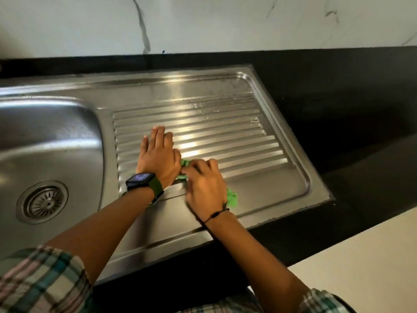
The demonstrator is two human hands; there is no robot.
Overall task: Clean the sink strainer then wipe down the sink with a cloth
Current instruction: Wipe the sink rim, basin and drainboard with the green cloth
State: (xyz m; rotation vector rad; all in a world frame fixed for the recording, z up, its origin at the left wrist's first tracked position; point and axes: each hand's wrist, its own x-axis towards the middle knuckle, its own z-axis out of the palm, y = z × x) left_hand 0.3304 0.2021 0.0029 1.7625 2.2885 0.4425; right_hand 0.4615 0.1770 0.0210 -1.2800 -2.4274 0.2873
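A steel sink [52,136] fills the left, with its round strainer [42,201] seated in the drain. To its right lies the ribbed drainboard [225,123], with water drops at its far side. My right hand [204,186] is closed on a green cloth [232,197] pressed on the drainboard's near part; the cloth shows between both hands and beside my right wrist. My left hand [158,154], with a watch on the wrist, rests flat on the ribs, fingers extended, touching the cloth's left end.
A black countertop [349,109] surrounds the sink at right and behind. A white marbled wall [203,23] rises at the back. A pale floor [361,256] shows past the counter's front edge at lower right.
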